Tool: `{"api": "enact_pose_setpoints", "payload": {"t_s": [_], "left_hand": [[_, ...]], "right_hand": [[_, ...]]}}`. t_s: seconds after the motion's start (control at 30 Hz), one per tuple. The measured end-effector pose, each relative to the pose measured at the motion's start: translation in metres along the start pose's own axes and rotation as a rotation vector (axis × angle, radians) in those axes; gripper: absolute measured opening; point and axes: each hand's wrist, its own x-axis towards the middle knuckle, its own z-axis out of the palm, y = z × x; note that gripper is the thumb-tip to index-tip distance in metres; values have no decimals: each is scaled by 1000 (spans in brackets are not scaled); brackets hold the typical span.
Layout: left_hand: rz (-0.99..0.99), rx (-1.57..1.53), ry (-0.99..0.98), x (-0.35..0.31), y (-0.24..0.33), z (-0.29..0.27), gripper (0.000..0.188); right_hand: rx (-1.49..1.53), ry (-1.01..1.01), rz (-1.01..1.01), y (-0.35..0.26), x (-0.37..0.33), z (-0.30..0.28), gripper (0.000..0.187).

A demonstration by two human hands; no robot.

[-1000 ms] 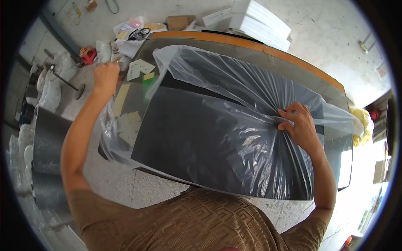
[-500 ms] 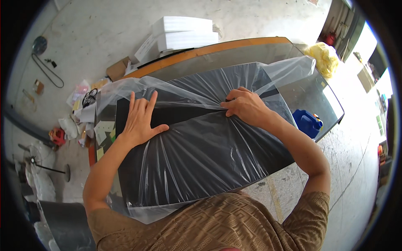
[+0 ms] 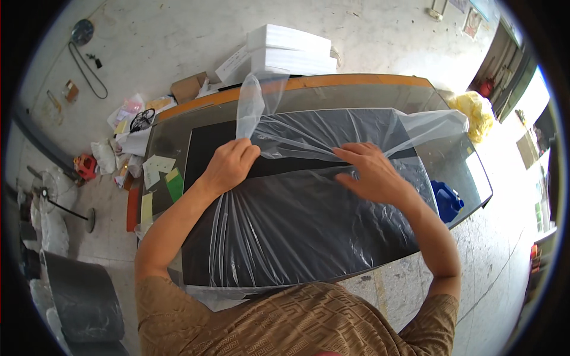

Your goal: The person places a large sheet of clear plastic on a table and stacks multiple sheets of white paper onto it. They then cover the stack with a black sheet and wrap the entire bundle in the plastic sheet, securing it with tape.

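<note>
A black flat panel (image 3: 205,142) lies on the glass-topped table, largely covered by clear plastic film (image 3: 297,219). The film is creased, and a bare black strip shows between its two edges. My left hand (image 3: 231,165) is closed on the far sheet's edge at the panel's left side; the loose end stands up above the fist. My right hand (image 3: 371,175) is over the panel's right half with thumb and fingers apart, its fingertips at the far film's edge. Whether they touch the film I cannot tell.
The glass table (image 3: 172,133) has an orange far edge. A blue jug (image 3: 445,202) stands on its right, green and pale cards (image 3: 174,184) on its left. White foam blocks (image 3: 291,50) and a yellow bag (image 3: 472,113) are beyond. A black roll (image 3: 83,296) is at lower left.
My left hand has gone from spread flat to closed on the film, pulling its left end up. My right hand has let go of the gathered film and spread its fingers. The view has shifted.
</note>
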Motion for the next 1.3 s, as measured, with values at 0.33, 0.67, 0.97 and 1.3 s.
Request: {"api": "enact_pose_setpoints", "payload": {"t_s": [0.33, 0.67, 0.97, 1.3], "left_hand": [[191, -155, -173, 14, -26, -6, 32], [-110, 717, -521, -75, -146, -129, 3], [-652, -70, -361, -27, 15, -250, 42], [-979, -100, -1261, -93, 26, -213, 43]], "right_hand": [[186, 106, -137, -51, 51, 77, 53], [194, 161, -30, -52, 49, 76, 35], [146, 250, -143, -52, 47, 87, 19], [155, 224, -150, -56, 50, 82, 20]]}}
